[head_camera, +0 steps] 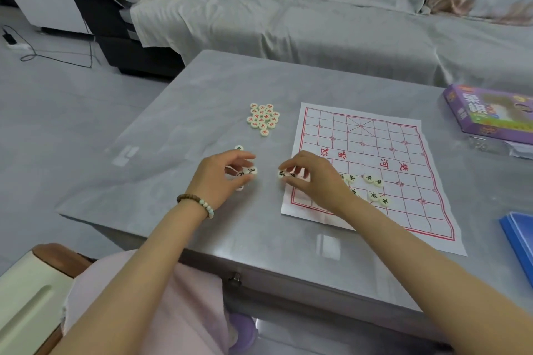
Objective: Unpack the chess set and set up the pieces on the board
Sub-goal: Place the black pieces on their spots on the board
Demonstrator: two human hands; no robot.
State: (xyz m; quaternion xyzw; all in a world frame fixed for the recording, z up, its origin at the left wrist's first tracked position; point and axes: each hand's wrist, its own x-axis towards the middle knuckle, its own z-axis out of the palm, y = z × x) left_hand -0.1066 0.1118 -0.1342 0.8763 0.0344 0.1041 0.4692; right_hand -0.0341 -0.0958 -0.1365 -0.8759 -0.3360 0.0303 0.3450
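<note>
A paper chess board with red lines lies on the grey table. A pile of several red-lettered round pieces sits left of the board. My left hand curls its fingers round a few black-lettered pieces on the table. My right hand pinches black-lettered pieces at the board's left edge. Several more black pieces lie loose on the board's near half. One single piece rests just beyond my left hand.
The purple chess box stands at the table's far right, with a clear plastic bag beside it. A blue folder lies at the right edge. A covered sofa runs behind the table.
</note>
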